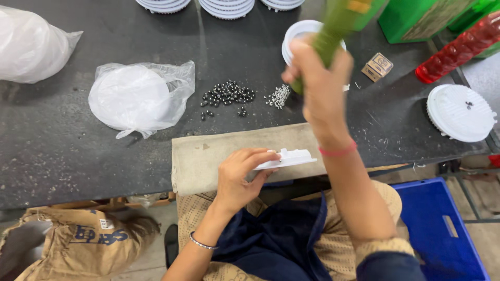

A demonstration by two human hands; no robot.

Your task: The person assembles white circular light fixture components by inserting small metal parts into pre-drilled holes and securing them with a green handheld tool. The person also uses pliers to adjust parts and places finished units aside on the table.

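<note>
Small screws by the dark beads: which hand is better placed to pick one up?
Probably the left. The right hand is closer to the small screws but is wrapped around a green tool. The left hand only steadies the white plastic part on the cloth.

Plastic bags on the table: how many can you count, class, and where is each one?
2. One clear plastic bag holding white discs lies left of the small dark balls. A second, cloudier bag sits at the table's far left corner, partly cut off by the frame.

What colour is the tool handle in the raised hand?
Green, seen in the head view: the tool handle in the right hand.
</note>
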